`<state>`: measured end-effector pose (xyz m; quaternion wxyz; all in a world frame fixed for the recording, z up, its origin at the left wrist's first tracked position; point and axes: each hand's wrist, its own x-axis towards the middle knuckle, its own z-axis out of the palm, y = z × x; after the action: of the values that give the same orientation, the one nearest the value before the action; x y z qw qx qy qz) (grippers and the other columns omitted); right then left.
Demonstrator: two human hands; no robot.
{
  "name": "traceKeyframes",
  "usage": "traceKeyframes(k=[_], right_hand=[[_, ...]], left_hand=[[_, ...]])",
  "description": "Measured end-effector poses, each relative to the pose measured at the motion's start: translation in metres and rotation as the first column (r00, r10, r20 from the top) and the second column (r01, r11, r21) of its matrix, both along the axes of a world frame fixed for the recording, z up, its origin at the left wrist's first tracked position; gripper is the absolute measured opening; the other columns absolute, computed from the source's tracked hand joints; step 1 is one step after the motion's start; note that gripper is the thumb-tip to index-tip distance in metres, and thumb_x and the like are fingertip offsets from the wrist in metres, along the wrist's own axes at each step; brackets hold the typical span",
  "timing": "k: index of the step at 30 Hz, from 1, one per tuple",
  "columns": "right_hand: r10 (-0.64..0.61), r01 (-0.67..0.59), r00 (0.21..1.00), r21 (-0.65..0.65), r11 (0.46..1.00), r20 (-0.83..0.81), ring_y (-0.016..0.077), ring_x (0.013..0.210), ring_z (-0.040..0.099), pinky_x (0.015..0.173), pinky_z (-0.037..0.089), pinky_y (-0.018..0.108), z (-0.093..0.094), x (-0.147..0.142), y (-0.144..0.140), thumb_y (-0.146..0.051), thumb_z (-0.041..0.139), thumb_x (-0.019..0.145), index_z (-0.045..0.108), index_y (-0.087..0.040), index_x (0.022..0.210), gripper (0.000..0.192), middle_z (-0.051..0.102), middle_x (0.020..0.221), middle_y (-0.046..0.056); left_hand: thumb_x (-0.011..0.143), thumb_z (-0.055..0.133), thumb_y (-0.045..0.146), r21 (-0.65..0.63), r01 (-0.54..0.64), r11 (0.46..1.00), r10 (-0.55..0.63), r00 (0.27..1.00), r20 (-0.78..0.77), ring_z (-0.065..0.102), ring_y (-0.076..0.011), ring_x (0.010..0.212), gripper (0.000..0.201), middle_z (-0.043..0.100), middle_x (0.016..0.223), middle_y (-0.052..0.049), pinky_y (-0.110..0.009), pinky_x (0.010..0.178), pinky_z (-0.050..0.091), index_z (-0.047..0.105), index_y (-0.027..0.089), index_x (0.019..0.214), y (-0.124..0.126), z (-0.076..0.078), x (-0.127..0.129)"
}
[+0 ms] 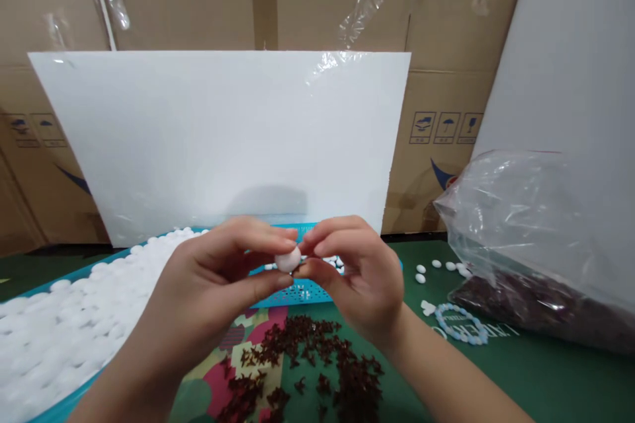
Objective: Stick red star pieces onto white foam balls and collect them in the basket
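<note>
A small white ball (288, 259) is pinched between the thumb and fingers of my left hand (218, 284). My right hand (360, 274) has its fingertips pressed together at the ball's right side. A tiny dark bit shows by the right thumb tip, too small to name, and the fingers hide most of it. Below both hands lie loose dark red-brown, star-shaped pieces (360, 383), scattered on the table. Behind the hands stands a blue perforated basket (317, 292) with white balls in it, partly covered by my fingers.
A large blue tray (64, 403) full of white balls (64, 324) fills the left side. At right lie a clear plastic bag (516, 211) of dark red-brown pieces, a pale blue bead bracelet (461, 338) and several loose white balls. A white board (248, 132) leans against cardboard boxes (317, 0).
</note>
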<state>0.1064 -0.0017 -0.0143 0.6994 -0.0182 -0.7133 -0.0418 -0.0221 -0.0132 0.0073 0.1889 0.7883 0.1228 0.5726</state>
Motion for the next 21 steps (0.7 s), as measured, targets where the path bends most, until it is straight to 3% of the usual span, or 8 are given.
traceKeyframes(k=[4,11,21], right_hand=[[-0.013,0.013,1.000,0.006,1.000,-0.004,0.0082,0.066,0.052,0.059,0.046,0.016,0.001,-0.001,-0.002,-0.014,0.049,0.067,0.046,-0.016,0.071,0.006,0.054,0.067,0.002],[-0.105,0.103,0.994,0.063,0.993,0.029,0.0076,0.072,0.053,0.068,0.044,0.013,0.005,0.001,-0.006,-0.008,0.051,0.065,0.051,-0.010,0.074,0.010,0.058,0.069,0.006],[-0.183,0.174,0.982,0.177,0.969,0.040,0.0054,0.071,0.052,0.070,0.042,0.009,0.006,0.002,-0.013,-0.008,0.049,0.067,0.051,-0.007,0.075,0.009,0.060,0.067,0.004]], left_hand=[[0.056,0.052,-0.002,-0.071,0.135,0.988,-0.132,0.990,0.050,0.056,-0.0074,0.067,0.028,0.059,0.072,0.004,-0.008,0.057,0.049,0.057,0.021,0.072,0.003,-0.001,-0.001],[0.054,0.053,-0.005,-0.073,0.239,0.968,-0.233,0.969,0.084,0.056,-0.0072,0.068,0.038,0.060,0.073,0.006,-0.008,0.059,0.049,0.052,0.021,0.081,0.002,0.000,-0.003],[0.059,0.053,0.005,0.069,0.102,0.992,-0.106,0.993,0.056,0.054,-0.0051,0.063,0.024,0.057,0.070,0.005,-0.004,0.057,0.048,0.056,0.022,0.076,0.003,-0.006,-0.004]])
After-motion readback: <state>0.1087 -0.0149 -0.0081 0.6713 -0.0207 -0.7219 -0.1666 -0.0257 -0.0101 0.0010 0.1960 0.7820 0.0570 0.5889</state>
